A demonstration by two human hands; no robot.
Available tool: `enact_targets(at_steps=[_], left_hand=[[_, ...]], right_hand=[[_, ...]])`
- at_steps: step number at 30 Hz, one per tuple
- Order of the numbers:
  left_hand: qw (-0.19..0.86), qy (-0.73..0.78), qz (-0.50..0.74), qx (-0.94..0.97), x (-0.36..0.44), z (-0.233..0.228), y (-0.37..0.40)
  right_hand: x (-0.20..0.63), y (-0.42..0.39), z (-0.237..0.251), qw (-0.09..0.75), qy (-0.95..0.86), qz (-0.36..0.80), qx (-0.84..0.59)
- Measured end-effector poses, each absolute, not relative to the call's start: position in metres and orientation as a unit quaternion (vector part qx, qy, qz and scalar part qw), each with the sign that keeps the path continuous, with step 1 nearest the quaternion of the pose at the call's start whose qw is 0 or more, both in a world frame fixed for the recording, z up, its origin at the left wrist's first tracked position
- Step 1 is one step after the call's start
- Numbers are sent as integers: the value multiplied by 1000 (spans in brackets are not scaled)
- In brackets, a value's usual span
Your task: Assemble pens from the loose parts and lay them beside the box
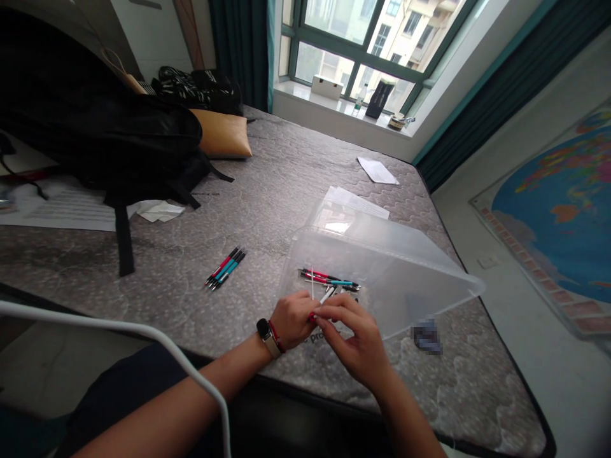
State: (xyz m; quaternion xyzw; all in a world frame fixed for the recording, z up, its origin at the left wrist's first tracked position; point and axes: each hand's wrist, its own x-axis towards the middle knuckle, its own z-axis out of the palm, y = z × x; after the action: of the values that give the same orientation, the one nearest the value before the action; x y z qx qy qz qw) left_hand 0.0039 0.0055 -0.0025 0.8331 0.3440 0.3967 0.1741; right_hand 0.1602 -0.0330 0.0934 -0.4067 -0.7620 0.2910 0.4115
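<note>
My left hand [292, 320], with a watch on its wrist, is closed near the front of a clear plastic bin [405, 273]. My right hand [356, 337] meets it, thumb and fingertips pinched on a small red pen part [312, 316] between the two hands. A thin white stick [312, 280] stands up just beyond my left fist; whether it is held cannot be made out. Red and teal pens [329, 278] lie in the bin just past my fingers, with several white and black small parts partly hidden by my right hand.
A row of red, teal and black pens [226, 268] lies left of the bin on the mattress [267, 191]. A black backpack [95, 121] and papers [62, 207] are at the left. A white cable or tube [143, 331] crosses the lower left. Papers [377, 170] lie behind the bin.
</note>
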Motion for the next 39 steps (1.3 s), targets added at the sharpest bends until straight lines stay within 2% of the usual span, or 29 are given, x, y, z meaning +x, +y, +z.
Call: enact_targets(at_steps=[8, 18, 25, 28, 32, 35, 39], left_hand=[[157, 346, 385, 841, 6, -11, 7], [169, 360, 357, 845, 4, -4, 8], [171, 360, 356, 845, 6, -9, 8], [178, 352, 364, 844, 6, -7, 8], [168, 360, 351, 848, 6, -2, 7], [167, 351, 350, 853, 7, 1, 6], [182, 322, 348, 861, 8, 2, 3]], right_hand=[[163, -28, 71, 380, -786, 273, -404], [170, -30, 78, 371, -797, 248, -408], [165, -32, 78, 319, -831, 191, -414], [167, -32, 79, 343, -817, 196, -420], [176, -27, 75, 437, -730, 200, -487], [182, -17, 63, 470, -645, 255, -546], [181, -6, 43, 457, -540, 429, -561]])
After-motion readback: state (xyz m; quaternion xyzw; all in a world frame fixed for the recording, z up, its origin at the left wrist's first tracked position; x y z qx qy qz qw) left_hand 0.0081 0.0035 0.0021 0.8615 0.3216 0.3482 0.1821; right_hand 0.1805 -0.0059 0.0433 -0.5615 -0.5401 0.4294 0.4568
